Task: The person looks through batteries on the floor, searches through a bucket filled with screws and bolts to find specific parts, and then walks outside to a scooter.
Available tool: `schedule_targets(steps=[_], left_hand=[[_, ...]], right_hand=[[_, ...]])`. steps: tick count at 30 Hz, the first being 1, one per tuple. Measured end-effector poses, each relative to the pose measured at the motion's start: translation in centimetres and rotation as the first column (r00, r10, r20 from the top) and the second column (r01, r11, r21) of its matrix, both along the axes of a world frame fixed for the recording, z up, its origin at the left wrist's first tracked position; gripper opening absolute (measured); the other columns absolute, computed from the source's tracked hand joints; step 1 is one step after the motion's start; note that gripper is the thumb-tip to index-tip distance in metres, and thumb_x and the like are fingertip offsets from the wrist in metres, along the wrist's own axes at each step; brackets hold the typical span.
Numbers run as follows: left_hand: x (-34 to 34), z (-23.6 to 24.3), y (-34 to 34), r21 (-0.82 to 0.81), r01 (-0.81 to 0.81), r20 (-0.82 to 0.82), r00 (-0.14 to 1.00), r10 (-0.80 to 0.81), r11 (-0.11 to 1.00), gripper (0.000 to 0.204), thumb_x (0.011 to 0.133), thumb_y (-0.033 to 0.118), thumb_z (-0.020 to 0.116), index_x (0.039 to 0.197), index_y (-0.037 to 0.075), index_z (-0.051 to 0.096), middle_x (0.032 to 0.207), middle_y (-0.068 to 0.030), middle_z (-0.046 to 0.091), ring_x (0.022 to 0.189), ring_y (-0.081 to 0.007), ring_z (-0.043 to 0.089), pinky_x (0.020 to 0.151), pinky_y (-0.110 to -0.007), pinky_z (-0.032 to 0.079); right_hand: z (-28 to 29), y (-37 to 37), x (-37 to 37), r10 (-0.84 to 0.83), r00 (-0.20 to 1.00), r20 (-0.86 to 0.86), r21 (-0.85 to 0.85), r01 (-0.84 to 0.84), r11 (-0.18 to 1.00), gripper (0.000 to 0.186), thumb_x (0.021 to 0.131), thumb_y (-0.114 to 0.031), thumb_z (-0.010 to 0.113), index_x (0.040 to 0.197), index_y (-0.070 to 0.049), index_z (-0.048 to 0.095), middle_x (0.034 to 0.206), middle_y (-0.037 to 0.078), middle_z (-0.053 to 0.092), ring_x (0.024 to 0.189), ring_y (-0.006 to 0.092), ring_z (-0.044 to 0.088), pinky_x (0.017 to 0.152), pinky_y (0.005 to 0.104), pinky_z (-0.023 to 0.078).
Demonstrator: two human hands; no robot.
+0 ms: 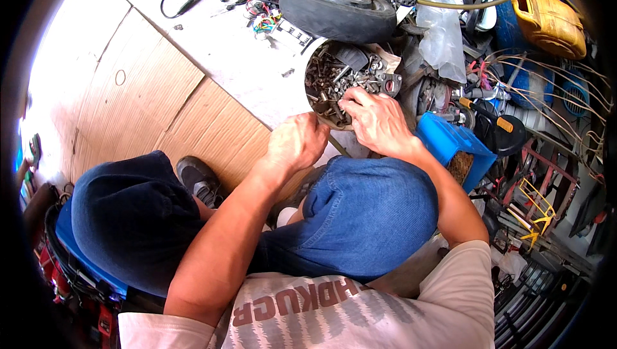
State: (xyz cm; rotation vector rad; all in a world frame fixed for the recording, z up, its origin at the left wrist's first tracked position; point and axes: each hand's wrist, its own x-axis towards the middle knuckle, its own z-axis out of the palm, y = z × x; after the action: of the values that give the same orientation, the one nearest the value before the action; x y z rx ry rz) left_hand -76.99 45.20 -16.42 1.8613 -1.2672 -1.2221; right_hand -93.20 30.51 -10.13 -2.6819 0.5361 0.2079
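Observation:
A round white bucket (310,60) holds rusty and silvery bolts (347,78) and small metal parts. My left hand (297,140) is closed at the bucket's near rim, its fingertips and anything in them hard to make out. My right hand (374,121) reaches over that rim into the hardware, fingers bent and somewhat apart, with nothing clearly held. Both forearms extend from the lower edge past my jeans-covered knees.
Cardboard (128,111) lies on the floor at left. Behind the bucket are a tyred wheel (337,18) and tangled wires (267,21). Crowding the right are a yellow jerrycan (549,24), a blue container (437,134), hoses and metal clutter. My shoe (198,175) rests by the cardboard.

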Motion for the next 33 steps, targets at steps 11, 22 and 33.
schedule_targets(steps=[11,22,33], left_hand=[[0.2,0.4,-0.1,-0.008,0.03,0.044,0.999,-0.03,1.0,0.038,0.099,0.031,0.056,0.083,-0.002,0.067,0.081,-0.0301,0.069,0.082,-0.0475,0.07,0.078,-0.054,0.057],[0.6,0.5,-0.4,0.081,0.05,-0.034,0.998,-0.047,0.995,0.036,0.099,0.027,0.052,0.091,-0.004,0.067,0.089,-0.0323,0.069,0.089,-0.049,0.069,0.082,-0.055,0.055],[0.5,0.5,-0.3,0.064,0.037,-0.024,0.999,-0.035,0.997,0.036,0.099,0.028,0.052,0.091,-0.005,0.067,0.088,-0.033,0.068,0.088,-0.05,0.068,0.082,-0.056,0.054]], right_hand=[[-4.1,0.6,2.5,0.113,0.982,0.154,-0.068,-0.104,0.992,0.029,0.086,-0.017,0.064,0.111,-0.004,0.072,0.124,0.011,0.068,0.121,0.0295,0.06,0.108,0.047,0.041],[-2.0,-0.1,-1.1,0.086,0.982,0.168,-0.043,-0.08,0.996,0.027,0.078,-0.009,0.07,0.104,-0.004,0.073,0.112,0.008,0.07,0.117,0.028,0.063,0.105,0.0448,0.045],[-2.3,0.3,-1.2,0.017,0.97,0.244,-0.036,-0.008,0.999,0.018,0.079,-0.006,0.07,0.096,-0.004,0.076,0.108,0.006,0.073,0.112,0.0249,0.066,0.101,0.0423,0.048]])
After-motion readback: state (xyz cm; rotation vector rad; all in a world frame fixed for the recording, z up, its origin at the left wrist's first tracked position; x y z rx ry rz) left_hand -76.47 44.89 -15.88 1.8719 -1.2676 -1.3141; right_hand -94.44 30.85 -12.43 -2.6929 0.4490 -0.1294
